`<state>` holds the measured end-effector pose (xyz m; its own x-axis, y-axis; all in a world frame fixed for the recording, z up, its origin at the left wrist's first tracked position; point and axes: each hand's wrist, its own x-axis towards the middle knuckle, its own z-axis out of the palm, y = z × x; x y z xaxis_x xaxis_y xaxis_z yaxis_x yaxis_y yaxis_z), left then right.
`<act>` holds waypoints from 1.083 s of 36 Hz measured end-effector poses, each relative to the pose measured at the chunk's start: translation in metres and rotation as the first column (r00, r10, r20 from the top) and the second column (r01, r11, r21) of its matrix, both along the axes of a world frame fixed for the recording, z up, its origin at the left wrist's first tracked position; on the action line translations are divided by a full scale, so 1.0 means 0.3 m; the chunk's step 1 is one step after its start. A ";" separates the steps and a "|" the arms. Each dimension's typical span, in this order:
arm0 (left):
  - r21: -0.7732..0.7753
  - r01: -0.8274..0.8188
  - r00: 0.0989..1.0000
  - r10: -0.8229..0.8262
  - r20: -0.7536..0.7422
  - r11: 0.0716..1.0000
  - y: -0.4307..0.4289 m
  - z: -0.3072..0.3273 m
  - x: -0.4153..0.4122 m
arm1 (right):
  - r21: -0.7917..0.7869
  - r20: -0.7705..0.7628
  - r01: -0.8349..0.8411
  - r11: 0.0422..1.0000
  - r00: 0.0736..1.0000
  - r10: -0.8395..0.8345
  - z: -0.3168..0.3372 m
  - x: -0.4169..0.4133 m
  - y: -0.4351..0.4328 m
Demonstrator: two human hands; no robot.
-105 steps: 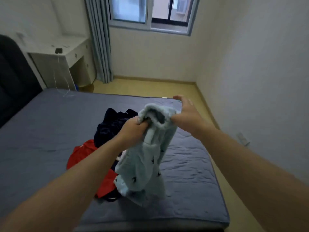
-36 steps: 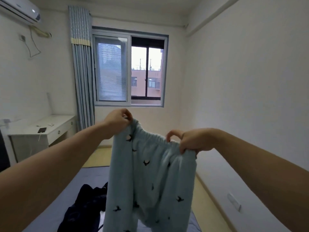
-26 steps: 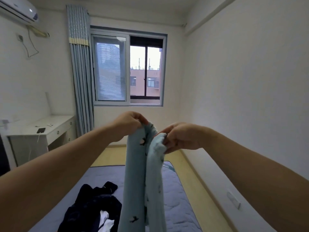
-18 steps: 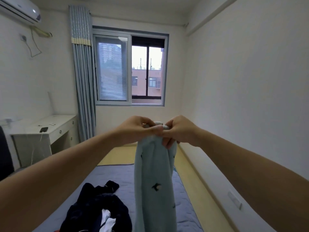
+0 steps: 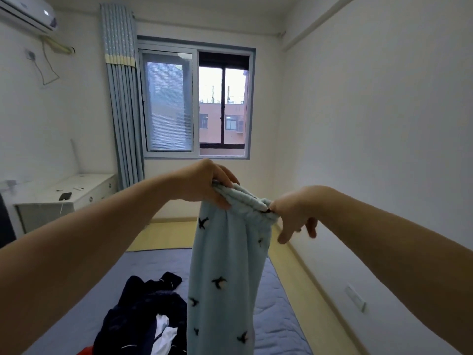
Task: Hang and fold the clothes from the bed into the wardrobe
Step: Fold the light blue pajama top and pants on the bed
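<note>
Pyjama trousers (image 5: 225, 265) hang by the waistband from both your hands, above the bed.
Your left hand (image 5: 204, 184) grips one end of the gathered waistband (image 5: 245, 203), fingers curled over the fabric; your right hand (image 5: 294, 213) pinches the other end, its remaining fingers hanging loose. The pale blue trousers, printed with small dark birds, drop straight down in front of the grey-blue bed (image 5: 276, 303). A heap of navy clothes (image 5: 143, 311) lies on the bed to their left.
</note>
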<state>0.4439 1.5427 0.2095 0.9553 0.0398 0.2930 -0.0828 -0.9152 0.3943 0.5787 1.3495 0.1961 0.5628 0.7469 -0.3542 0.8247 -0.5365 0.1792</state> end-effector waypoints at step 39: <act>-0.021 -0.308 0.938 0.307 0.161 0.951 0.077 -0.042 0.128 | 0.643 0.175 -0.211 0.736 0.976 0.127 0.027 0.275 -0.037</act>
